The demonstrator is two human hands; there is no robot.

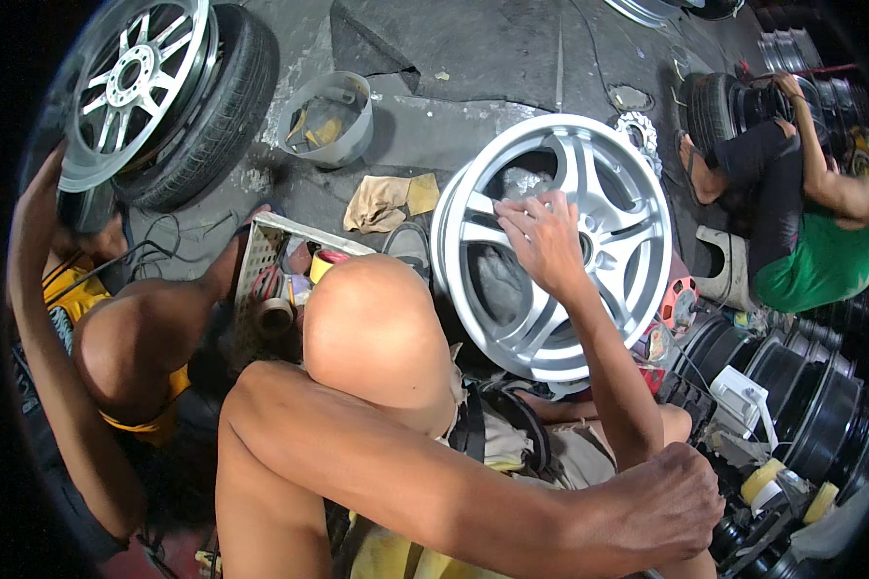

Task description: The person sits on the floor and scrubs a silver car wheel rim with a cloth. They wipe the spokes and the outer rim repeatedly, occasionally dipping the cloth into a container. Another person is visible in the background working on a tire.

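A silver five-spoke alloy wheel (637,222) stands tilted in front of me, its spoked face turned up towards me. My right hand (546,236) lies over a spoke left of the hub, fingers somewhat spread. I see no tool in that hand. Across my lap reaches my left forearm, ending in my left hand (661,511), closed in a fist near my right elbow. What the fist holds, if anything, is hidden. Greyish, cloudy material shows through the wheel's openings.
At left, a co-worker's hand touches another alloy wheel (130,77) beside a tyre (232,125). A bucket (357,130), tan cloth (377,205) and tool-filled basket (304,232) sit nearby. A person in a green top (830,256) sits at right, near stacked dark rims (792,396).
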